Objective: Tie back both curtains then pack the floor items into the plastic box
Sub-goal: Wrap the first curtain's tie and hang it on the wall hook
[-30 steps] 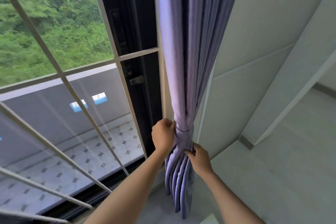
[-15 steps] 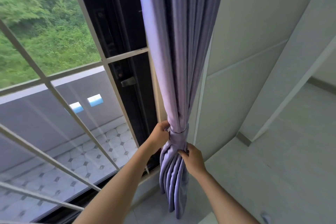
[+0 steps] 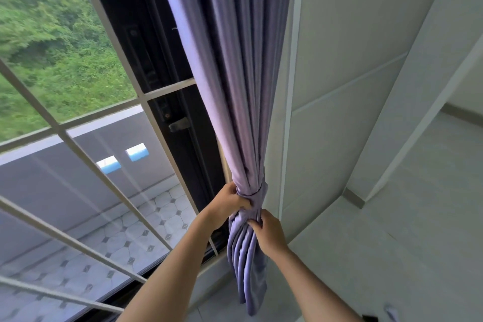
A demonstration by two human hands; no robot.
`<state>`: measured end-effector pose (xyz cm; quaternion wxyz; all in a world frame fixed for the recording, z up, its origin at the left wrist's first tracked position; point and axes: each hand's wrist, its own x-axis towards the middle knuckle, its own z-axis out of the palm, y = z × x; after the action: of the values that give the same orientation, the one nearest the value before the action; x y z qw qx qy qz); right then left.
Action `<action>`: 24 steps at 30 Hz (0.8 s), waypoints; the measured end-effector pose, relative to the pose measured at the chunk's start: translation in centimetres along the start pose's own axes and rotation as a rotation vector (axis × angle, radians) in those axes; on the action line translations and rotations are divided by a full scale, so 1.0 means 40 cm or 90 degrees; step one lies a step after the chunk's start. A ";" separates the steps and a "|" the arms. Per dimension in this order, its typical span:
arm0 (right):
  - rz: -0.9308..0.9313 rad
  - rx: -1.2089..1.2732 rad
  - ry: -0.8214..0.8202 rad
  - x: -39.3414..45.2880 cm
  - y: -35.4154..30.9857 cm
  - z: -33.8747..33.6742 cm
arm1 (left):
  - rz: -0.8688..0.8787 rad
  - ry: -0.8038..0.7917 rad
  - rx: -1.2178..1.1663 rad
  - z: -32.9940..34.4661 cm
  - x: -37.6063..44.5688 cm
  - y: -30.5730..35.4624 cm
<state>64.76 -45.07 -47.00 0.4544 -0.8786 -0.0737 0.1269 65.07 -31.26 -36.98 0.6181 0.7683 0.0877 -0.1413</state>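
Both our hands, left hand (image 3: 226,201) and right hand (image 3: 269,234), pinch the curtain (image 3: 243,112) at its tie band (image 3: 252,195); letting go early could loosen the band.

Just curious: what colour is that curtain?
Plain lavender-purple curtain, no pattern; the head view shows it.

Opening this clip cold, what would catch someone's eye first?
The purple curtain hangs down the middle, cinched by a matching tie band. The left hand grips the band from the window side, and the right hand pinches the folds just below. Green trees show through the window at left.
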 end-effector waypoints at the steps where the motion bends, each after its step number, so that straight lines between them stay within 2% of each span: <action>1: 0.005 0.011 -0.005 -0.002 -0.006 0.000 | 0.003 -0.008 -0.001 -0.003 0.001 0.004; 5: 0.035 0.092 -0.066 0.003 -0.028 -0.011 | 0.007 -0.005 -0.021 -0.012 0.000 0.008; 7: 0.092 0.200 -0.105 0.010 -0.036 -0.035 | 0.006 0.005 -0.022 -0.010 -0.002 0.008; 10: 0.182 0.477 0.014 0.025 -0.062 -0.087 | -0.007 0.023 -0.023 -0.004 -0.004 0.010; 12: 0.162 0.573 0.060 0.050 -0.096 -0.126 | -0.019 0.031 -0.017 0.001 -0.003 0.012; 15: 0.070 0.463 0.029 0.088 -0.167 -0.183 | -0.016 0.035 -0.019 0.007 -0.004 0.013; 19: 0.023 0.287 0.033 0.116 -0.181 -0.200 | 0.007 0.035 -0.038 0.011 -0.022 0.016; 22: 0.051 0.293 0.069 0.112 -0.160 -0.193 | 0.040 0.067 -0.059 0.031 -0.027 0.001; 24: 0.086 0.394 0.095 0.101 -0.142 -0.183 | 0.066 0.110 -0.088 0.055 -0.028 -0.011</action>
<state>70.67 -46.50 -38.94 0.6944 -0.7088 0.0603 0.1083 63.64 -33.25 -37.47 0.6662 0.7366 0.1104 -0.0363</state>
